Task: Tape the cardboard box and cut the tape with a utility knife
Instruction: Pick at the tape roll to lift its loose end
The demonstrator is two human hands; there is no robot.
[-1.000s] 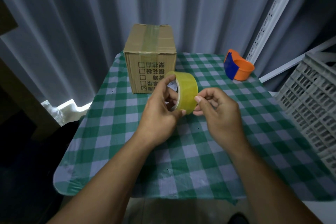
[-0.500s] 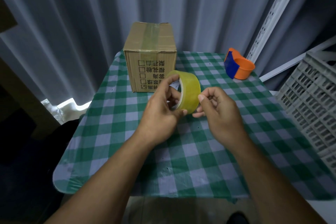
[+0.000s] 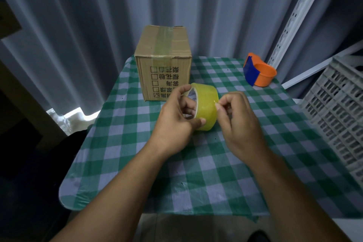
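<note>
A yellowish roll of clear tape (image 3: 206, 107) is held on edge above the checked table. My left hand (image 3: 176, 120) grips it, fingers through the core and thumb under the rim. My right hand (image 3: 237, 122) is at the roll's right face, thumb and forefinger pinched at the tape's surface; I cannot tell whether they hold the tape end. The cardboard box (image 3: 164, 63) stands behind the roll at the table's far side, closed, with a strip of tape along its top. No utility knife is in sight.
An orange and blue tape dispenser (image 3: 259, 72) lies at the table's far right. A grey plastic crate (image 3: 337, 104) stands beyond the right edge. The green checked tablecloth (image 3: 196, 173) covers a small table with grey curtains behind.
The roll and both hands have drifted slightly right. My right fingers have shifted from the roll's lower edge up to its right face.
</note>
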